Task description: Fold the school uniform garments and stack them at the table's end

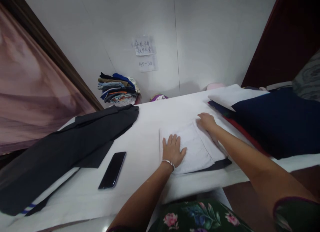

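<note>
A white garment (191, 147), folded into a flat rectangle, lies in front of me near the table's front edge. A strip of dark cloth (219, 164) shows from under its near right corner. My left hand (173, 150), with a bracelet on the wrist, rests palm down on the garment's left part, fingers spread. At the far right corner, my right hand (207, 121) has its fingers curled in on the garment's edge. Its fingertips are partly hidden.
Dark trousers-like clothing (95, 132) lies along the table's left side. A black phone (112, 170) is in front of it. Navy, white and red clothes (282, 122) are piled at the right. Folded clothes (117, 88) are stacked beyond the white table (147, 115), by the wall.
</note>
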{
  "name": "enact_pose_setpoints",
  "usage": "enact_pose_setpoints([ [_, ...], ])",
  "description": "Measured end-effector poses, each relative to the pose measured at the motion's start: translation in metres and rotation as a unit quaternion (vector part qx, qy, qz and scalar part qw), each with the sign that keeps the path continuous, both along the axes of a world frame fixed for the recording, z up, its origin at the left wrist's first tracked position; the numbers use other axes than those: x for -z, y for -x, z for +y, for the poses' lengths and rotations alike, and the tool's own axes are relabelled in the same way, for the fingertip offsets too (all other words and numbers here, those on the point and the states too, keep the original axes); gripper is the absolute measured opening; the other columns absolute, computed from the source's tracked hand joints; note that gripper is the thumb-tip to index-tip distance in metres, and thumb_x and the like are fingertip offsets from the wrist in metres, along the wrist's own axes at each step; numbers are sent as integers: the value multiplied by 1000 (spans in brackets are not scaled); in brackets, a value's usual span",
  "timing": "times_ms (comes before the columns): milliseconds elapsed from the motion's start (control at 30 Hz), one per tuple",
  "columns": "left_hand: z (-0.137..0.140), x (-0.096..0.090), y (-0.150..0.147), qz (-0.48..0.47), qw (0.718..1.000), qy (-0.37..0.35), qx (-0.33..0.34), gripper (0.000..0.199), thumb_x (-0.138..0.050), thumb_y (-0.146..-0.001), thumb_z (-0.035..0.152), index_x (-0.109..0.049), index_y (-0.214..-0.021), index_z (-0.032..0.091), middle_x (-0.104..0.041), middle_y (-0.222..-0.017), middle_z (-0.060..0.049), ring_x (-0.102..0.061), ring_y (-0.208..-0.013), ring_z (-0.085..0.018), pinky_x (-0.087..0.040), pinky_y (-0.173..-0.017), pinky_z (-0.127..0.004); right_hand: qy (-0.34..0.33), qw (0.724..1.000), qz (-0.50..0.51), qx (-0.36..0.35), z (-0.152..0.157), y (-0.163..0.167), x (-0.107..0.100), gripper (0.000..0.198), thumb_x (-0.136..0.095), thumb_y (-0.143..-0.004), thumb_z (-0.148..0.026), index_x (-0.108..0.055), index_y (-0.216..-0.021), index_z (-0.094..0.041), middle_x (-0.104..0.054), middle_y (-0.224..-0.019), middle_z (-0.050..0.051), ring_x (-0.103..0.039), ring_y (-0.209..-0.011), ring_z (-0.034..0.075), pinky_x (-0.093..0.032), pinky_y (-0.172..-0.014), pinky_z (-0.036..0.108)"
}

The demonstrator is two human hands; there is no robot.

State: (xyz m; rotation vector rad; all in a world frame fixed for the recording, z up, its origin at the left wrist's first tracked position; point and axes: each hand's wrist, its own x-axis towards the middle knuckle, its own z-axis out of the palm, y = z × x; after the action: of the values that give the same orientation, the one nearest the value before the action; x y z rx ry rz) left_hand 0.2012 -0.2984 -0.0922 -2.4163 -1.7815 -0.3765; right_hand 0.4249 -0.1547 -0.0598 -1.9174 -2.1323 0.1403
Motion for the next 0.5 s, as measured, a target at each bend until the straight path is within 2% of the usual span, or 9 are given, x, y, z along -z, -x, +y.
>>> enact_pose_setpoints([
  [100,0,0,0,0,1000,-1,1,60,-36,-89,51,-42,-138,18,-40,-145,-10,-27,-136,-31,-15,-109,-59,-76,987,-12,-138,-22,24,-6,48,-44,-90,-41,-46,-134,-20,-35,-147,11,-24,-138,27,-19,-109,47],
  [167,0,0,0,-1,1000,3,1,60,-36,-89,51,-41,-139,18,-39,-146,-11,-27,-136,-31,-15,-109,-60,-73,977,-24,-198,-33,36,0,55,-39,-91,-49,-42,-138,-20,-28,-151,11,-15,-141,27,-12,-111,49],
  [300,0,-2,0,1,1000,14,6,59,-35,-90,51,-41,-139,18,-38,-147,-10,-26,-137,-31,-14,-110,-59,37,987,-34,-155,-36,36,26,58,-32,-91,-54,-40,-138,-21,-31,-150,9,-17,-140,27,-11,-110,53],
  [400,0,-2,-1,0,1000,13,6,59,-34,-90,50,-42,-139,19,-38,-146,-10,-26,-137,-31,-13,-110,-59,48,988,-26,-143,-30,29,40,58,-31,-91,-55,-41,-138,-21,-31,-150,8,-17,-140,25,-12,-110,54],
  [500,0,-1,-1,-3,1000,12,4,59,-34,-90,51,-42,-139,19,-39,-146,-10,-26,-137,-30,-13,-110,-59,47,988,-18,-148,-27,28,38,57,-32,-92,-55,-42,-137,-21,-30,-151,7,-17,-141,25,-11,-110,54],
])
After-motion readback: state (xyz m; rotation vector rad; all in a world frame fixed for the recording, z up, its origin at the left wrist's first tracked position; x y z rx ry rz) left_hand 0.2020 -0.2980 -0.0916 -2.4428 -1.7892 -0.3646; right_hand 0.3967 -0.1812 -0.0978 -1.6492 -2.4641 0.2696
